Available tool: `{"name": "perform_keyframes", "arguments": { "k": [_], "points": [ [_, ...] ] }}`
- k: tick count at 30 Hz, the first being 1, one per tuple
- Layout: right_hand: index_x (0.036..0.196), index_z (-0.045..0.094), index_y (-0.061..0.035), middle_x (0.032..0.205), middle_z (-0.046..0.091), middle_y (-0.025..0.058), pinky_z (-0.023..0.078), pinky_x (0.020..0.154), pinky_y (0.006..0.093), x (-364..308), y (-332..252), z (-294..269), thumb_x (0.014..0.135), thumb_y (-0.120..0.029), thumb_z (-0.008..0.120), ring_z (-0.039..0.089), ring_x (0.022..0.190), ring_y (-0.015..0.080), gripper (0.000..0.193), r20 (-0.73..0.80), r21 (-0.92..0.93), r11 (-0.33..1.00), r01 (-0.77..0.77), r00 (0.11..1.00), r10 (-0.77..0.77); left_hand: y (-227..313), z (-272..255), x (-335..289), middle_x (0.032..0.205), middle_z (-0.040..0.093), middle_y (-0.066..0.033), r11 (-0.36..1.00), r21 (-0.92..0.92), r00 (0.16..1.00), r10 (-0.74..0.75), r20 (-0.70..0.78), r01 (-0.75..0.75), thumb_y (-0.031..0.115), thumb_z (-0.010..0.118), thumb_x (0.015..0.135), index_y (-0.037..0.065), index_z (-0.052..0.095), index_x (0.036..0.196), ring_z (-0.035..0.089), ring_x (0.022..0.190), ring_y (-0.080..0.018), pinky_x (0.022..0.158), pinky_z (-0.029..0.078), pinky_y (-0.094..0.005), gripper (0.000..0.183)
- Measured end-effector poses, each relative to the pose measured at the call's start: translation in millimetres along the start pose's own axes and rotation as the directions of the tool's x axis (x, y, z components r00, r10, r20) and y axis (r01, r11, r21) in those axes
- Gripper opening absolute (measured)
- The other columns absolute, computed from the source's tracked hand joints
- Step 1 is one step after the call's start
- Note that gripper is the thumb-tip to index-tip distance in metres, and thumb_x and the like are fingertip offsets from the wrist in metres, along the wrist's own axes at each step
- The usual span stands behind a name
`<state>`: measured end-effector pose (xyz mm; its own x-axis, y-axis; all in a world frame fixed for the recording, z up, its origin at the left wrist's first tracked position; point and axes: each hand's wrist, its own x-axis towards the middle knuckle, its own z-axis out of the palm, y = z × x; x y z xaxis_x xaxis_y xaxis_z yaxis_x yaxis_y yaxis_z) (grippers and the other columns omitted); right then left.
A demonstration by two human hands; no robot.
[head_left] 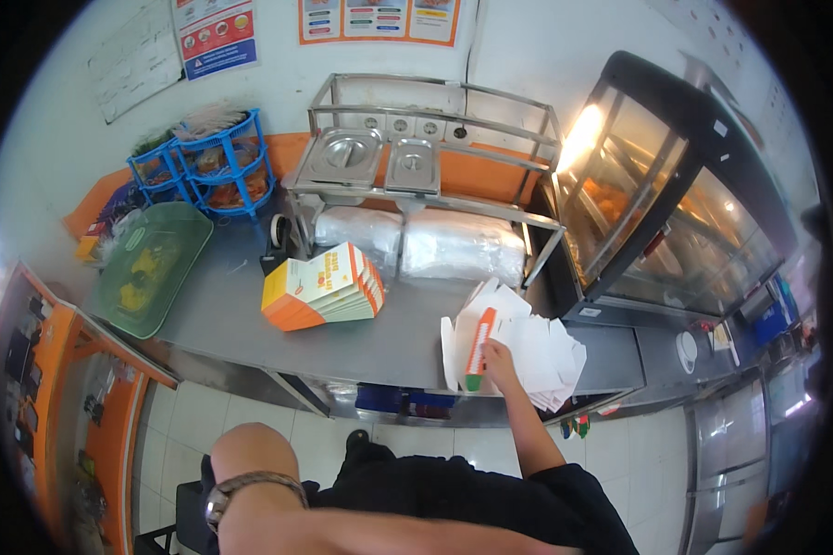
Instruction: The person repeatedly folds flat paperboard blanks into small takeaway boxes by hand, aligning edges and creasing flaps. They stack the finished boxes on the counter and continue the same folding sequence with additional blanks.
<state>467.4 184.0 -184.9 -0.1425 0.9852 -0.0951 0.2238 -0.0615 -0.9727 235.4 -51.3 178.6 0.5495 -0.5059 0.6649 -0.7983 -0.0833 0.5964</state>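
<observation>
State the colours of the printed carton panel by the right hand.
The printed carton panel is orange and white with a green end; best view: head.

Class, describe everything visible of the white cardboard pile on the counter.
The white cardboard pile looks like thin, layered sheets with notched, uneven edges. An orange panel with white marks and a green end shows at its left. It lies on the metal counter, left of the glass-sided cabinet. The right hand touches it beside that panel; its grip is unclear.
</observation>
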Motion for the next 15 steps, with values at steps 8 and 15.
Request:
{"name": "perform_keyframes", "arguments": {
  "k": [8, 15],
  "points": [
    [0.074, 0.052, 0.0032, 0.067, 0.051, 0.0182, 0.040, 0.058, 0.0382, -39, -121, -56, 0.084, -0.008, 0.052, 0.053, 0.061, 0.0308, 0.015, -0.262, -0.440, 0.810, 0.387, 0.808, -0.528, -16, 5, 6, 0.138, 0.048, -0.0112, 0.984, -0.178, 0.968, 0.059, 0.245, -0.014, 0.025, 0.046, 0.095, 0.010, 0.051, 0.129, 0.041, 0.130, -0.0264, 0.113, 0.025, -0.0424, 0.037],
    [0.084, 0.054, 0.0002, 0.081, 0.053, 0.0181, 0.044, 0.064, 0.0404, -126, -224, -70, 0.085, -0.009, 0.054, 0.055, 0.072, 0.0369, 0.009, -0.187, -0.599, 0.587, 0.545, 0.618, -0.764, -39, 6, -8, 0.141, 0.046, -0.0136, 0.259, -0.824, 0.655, 0.507, 0.560, 0.504, 0.032, 0.041, 0.099, 0.008, 0.048, 0.134, 0.041, 0.130, -0.0285, 0.112, 0.026, -0.0409, 0.043]
  ]
}}
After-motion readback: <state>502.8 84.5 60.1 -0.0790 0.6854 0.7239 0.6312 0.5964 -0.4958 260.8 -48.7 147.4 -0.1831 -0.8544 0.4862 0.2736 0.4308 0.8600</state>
